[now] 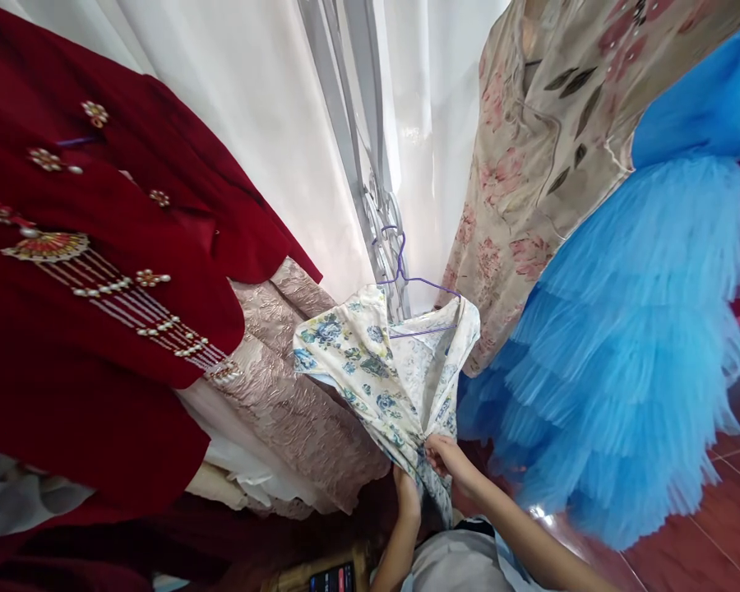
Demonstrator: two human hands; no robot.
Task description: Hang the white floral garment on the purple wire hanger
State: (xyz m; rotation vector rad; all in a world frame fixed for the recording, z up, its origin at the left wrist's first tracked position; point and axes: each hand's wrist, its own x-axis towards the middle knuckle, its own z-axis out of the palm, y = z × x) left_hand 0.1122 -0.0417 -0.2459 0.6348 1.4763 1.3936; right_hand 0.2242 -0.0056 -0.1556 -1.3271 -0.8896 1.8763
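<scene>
A cream dress with blue flowers (pixel 370 362) hangs by its shoulders from a purple wire hanger (pixel 402 267). Its neckline falls open in a deep V. At the bottom of that V, my right hand (pixel 442 455) pinches the fabric, fingers closed. Lower and to the left, my left hand (pixel 407 493) is at the side of the same dress. The cloth covers its fingers, so I cannot tell whether they grip.
Left hangs a dark red garment (pixel 154 329) with beaded ornaments, over a pink textured skirt (pixel 296 403). Right are a beige floral dress (pixel 511 181) and a blue ruffled tulle dress (pixel 617 353). White curtains (pixel 240 123) hang behind. A phone (pixel 331 578) lies below on a wooden surface.
</scene>
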